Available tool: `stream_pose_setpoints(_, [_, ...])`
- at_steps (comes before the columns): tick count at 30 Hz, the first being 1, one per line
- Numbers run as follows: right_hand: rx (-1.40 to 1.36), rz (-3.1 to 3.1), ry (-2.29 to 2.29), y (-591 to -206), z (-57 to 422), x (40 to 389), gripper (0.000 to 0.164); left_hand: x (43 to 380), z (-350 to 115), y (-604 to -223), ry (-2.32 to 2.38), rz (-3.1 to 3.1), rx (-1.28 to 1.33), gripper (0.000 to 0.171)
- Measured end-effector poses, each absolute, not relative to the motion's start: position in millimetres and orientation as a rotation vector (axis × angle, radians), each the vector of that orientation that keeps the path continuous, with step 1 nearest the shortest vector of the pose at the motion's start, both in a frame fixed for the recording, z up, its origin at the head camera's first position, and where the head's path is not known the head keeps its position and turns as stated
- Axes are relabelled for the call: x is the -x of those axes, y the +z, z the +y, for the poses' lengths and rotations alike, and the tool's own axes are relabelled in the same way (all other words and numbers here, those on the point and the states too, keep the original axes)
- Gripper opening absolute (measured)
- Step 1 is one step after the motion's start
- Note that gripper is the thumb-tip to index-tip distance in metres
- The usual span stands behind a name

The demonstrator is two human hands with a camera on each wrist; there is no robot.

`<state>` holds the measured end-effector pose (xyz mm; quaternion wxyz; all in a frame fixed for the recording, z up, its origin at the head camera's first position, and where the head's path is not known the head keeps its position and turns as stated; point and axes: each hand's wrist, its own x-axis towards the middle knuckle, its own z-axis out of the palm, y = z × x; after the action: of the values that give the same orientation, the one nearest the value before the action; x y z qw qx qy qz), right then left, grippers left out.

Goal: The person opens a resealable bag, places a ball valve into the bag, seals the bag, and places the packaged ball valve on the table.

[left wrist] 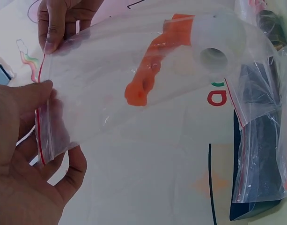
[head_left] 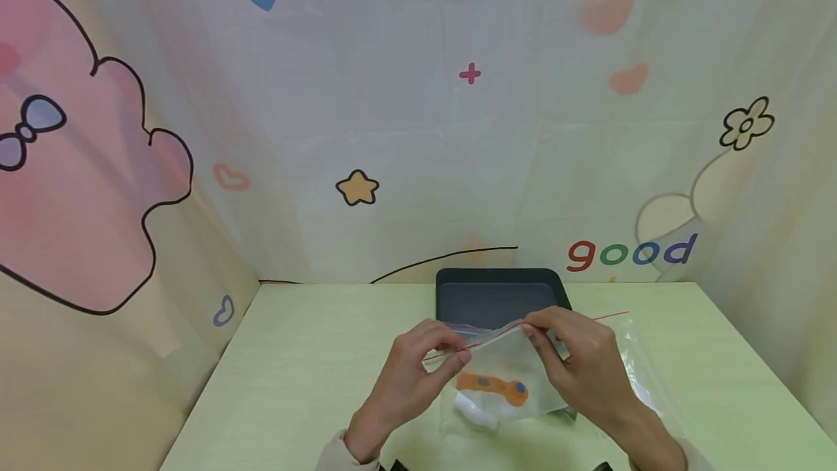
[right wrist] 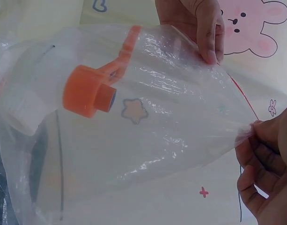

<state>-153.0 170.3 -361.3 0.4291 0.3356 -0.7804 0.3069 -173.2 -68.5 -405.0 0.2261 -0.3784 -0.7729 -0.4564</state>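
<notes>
A clear zip bag (head_left: pixel 503 356) with a red strip along its mouth hangs between both hands. My left hand (head_left: pixel 415 365) pinches the mouth edge on the left between thumb and fingers. On the right, thumb and fingertips of my right hand (head_left: pixel 585 362) pinch the same edge. Inside the bag lie an orange piece (right wrist: pixel 81 91) with a long arm and a short round stub, and a white rounded piece (left wrist: pixel 216 42) with a round hole. In the left wrist view, the red strip (left wrist: pixel 39 117) runs from one hand to the other.
Behind the hands a dark tray (head_left: pixel 500 276) stands at the table's back edge, partly covered by the bag. More clear zip bags (left wrist: pixel 260 159) lie beyond, one with a red-edged mouth at the right (head_left: pixel 631 344). A printed curtain (head_left: pixel 405 115) closes off the back and sides.
</notes>
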Motion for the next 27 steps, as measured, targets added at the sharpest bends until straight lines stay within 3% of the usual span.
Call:
stream_pose_setpoints(3, [-0.842,-1.963,0.765,-363.1,168.7,152.6,0.014,173.7,-67.5,-404.6,-1.252,-2.102,1.045,0.006])
stream_pose_setpoints(9, [-0.832,-1.982,0.751,-361.2,168.2,151.4,0.035,173.5,-74.3,-407.0,-1.296,-2.214,0.984,0.008])
stream_pose_setpoints(18, [-0.801,-1.880,0.740,-359.0,176.5,155.3,0.036,180.6,-91.3,-417.8,-1.352,-2.243,0.923,0.006])
stream_pose_setpoints(22, [-0.790,-1.909,0.753,-359.6,179.0,153.7,0.027,181.6,-92.2,-417.4,-1.326,-2.218,0.926,0.007])
stream_pose_setpoints(26, [-0.767,-1.968,0.765,-360.0,179.4,150.9,0.002,179.6,-94.0,-413.6,-1.342,-2.190,0.890,0.009])
stream_pose_setpoints(27, [-0.758,-1.983,0.770,-359.9,179.3,150.3,0.004,178.9,-94.9,-412.5,-1.354,-2.182,0.879,0.009])
